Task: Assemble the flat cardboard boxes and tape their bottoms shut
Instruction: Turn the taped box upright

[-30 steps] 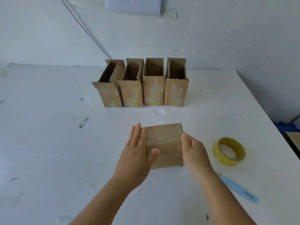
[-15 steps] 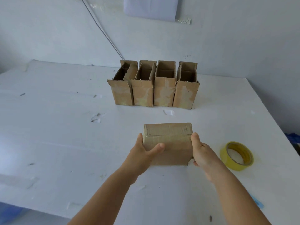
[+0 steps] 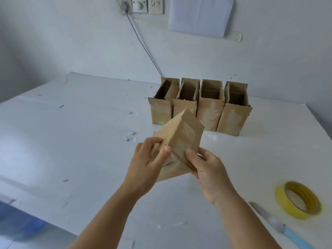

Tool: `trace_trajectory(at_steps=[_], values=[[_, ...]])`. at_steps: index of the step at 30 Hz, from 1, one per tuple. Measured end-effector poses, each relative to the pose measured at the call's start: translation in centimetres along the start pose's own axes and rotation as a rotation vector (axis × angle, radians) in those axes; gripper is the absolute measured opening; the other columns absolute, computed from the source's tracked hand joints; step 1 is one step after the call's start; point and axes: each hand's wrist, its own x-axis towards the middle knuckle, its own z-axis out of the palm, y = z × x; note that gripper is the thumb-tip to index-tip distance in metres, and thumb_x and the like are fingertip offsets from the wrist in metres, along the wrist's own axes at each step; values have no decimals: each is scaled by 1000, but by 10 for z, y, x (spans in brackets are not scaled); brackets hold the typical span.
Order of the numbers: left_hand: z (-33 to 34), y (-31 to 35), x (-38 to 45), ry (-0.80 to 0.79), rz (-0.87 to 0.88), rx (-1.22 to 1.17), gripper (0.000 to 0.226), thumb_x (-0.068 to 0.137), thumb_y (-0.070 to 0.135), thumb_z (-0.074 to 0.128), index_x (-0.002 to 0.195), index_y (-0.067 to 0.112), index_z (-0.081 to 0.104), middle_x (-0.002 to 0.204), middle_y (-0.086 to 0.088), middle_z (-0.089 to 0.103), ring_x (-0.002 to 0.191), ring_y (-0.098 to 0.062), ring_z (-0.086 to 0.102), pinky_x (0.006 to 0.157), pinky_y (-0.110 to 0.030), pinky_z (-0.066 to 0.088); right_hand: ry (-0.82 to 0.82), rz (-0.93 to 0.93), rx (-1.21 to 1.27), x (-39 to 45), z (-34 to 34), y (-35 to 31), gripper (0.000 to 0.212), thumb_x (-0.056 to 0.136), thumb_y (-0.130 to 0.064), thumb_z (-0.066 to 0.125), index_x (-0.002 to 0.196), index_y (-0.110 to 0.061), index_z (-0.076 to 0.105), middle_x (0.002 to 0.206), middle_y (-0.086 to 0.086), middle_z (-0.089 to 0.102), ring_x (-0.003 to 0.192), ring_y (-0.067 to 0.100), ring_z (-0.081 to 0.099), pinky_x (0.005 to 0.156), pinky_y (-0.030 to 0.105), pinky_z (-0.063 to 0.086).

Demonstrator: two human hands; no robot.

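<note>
Two bare hands hold a small brown cardboard box in the air above the white desk, tilted so its taped end points up and away; the left hand grips its near left side, thumb pressed on the front face, while the right hand curls round its lower right corner; the box's long axis runs from the hands up toward the far row, with the left hand slightly nearer that row. A yellow roll of tape and a blue-handled cutter lie near the right forearm, untouched. Beyond stand four open-topped brown cardboard boxes side by side; by the look of it, the held box will likely join them.
</note>
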Motion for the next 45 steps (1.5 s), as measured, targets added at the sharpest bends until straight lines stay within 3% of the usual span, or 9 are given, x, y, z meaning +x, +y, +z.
trace_trajectory(at_steps=[3,7,13,17,21,25,30,36,45], values=[[-26,-7,15,84,-9,30,55,66,73,51,109,38,53,115,12,57,105,-4,56,85,-28,47,-76,-91,-68,14,36,1,27,86,-15,65,112,-19,64,104,0,72,93,15,70,86,33,54],[-63,-28,44,191,-35,-5,33,81,27,68,109,35,53,108,18,63,104,-3,60,89,-33,51,-42,-181,-210,47,85,2,45,84,-16,65,123,-37,54,100,0,65,87,9,67,74,21,55],[-109,-64,109,223,-20,-49,44,82,2,63,110,33,51,108,22,60,106,-3,61,84,-29,54,28,-280,-461,113,148,10,63,88,-11,55,141,-38,37,110,-3,50,103,5,56,86,15,49],[-122,-82,163,196,-13,-6,45,82,0,59,95,41,47,108,15,58,102,-4,60,79,-26,54,62,-284,-502,156,174,16,67,90,-5,49,144,-39,28,128,-8,44,114,6,54,96,26,49],[-121,-107,207,166,-33,87,34,87,4,56,93,37,48,103,14,60,96,-6,61,70,-23,52,93,-199,-575,190,181,31,66,90,-6,44,145,-37,27,138,-13,45,117,6,54,90,19,46],[-114,-133,236,129,-89,149,19,88,8,55,98,24,52,98,3,61,88,-8,60,59,-11,40,95,-100,-584,210,185,45,54,91,-6,41,136,-33,40,127,-15,57,116,4,55,83,15,45],[-107,-152,266,98,-106,169,17,91,12,54,104,20,62,94,6,67,88,-14,62,64,-9,36,154,-23,-587,231,190,62,60,90,-6,43,146,-24,29,145,-6,38,131,6,42,106,23,37],[-97,-155,294,23,-31,233,27,95,20,51,118,24,65,103,3,66,91,-12,61,74,-18,38,227,5,-543,253,196,58,64,91,-4,41,149,-19,18,152,-4,29,136,6,35,106,20,31],[-87,-161,310,-53,55,281,41,95,9,45,134,18,52,122,-2,58,108,-12,57,81,-6,35,295,27,-501,272,200,56,66,92,-5,43,150,-18,14,154,-1,26,139,8,30,107,19,28]])
